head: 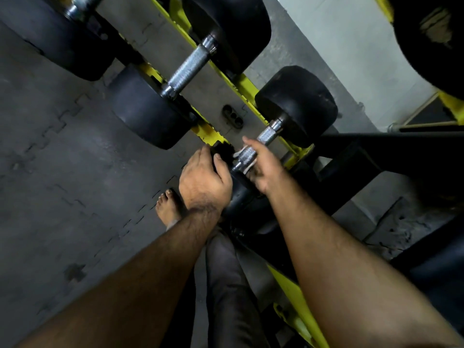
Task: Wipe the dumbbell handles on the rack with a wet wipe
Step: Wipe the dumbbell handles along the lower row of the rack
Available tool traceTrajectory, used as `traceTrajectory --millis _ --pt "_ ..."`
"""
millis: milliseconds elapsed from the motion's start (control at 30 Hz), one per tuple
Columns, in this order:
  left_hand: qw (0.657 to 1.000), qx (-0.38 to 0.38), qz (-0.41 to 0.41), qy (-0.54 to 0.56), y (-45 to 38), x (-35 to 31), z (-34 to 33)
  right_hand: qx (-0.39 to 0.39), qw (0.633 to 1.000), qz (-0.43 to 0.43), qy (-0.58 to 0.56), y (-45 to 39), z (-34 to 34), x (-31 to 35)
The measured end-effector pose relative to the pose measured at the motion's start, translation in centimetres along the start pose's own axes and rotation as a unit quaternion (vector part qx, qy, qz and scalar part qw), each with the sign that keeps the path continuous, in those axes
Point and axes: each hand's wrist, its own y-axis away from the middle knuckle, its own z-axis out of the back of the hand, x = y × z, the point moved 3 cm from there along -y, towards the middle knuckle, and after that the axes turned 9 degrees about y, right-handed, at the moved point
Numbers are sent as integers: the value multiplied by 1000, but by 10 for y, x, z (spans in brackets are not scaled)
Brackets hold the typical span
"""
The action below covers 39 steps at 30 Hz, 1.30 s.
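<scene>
We are partway through, by our judgement: our right hand has the wet wipe wrapped round the handle of the nearest dumbbell on the yellow rack, so this one is being cleaned now. The fingers of that hand curl over the wipe and the knurled steel bar, with white strips of the wipe showing between them. Our left hand grips the near black head of the same dumbbell, fingers curled over its edge, most likely to steady it.

Beyond the right fingers, up the rack, a second dumbbell handle lies bare, and further up-left of it a third handle shows only partly. We cannot tell from their shine whether they have been wiped, so we count them as possibly still to do.

Below the left fingers, a bare foot stands on the dark interlocking floor mat. To the right of the right fingers runs a black frame bar, close enough to crowd the wrist as it twists. The large rubber heads on either side of each handle leave a narrow gap for the wiping hand
</scene>
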Motion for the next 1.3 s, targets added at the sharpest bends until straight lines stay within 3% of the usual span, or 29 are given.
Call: traceTrajectory --millis 300,467,567,633,767,833,967,1300 --pt "999 44 1 -30 1 -13 16 -113 985 6 131 31 -16 6" --pt "989 135 63 -23 4 -22 39 -153 971 -2 185 45 -16 6" --pt "983 165 73 18 15 -33 74 -181 964 43 192 73 -21 17" --pt "986 137 82 52 21 -36 116 -154 965 102 188 112 -47 32" --pt "985 80 112 102 32 -25 218 -12 957 121 265 190 -107 48" --pt "985 45 118 120 26 -18 254 -1 945 137 296 211 -124 62" --pt "978 -41 127 161 40 4 388 38 910 219 351 297 -214 85" --pt "933 -240 126 236 60 100 641 115 739 433 503 443 -473 109"
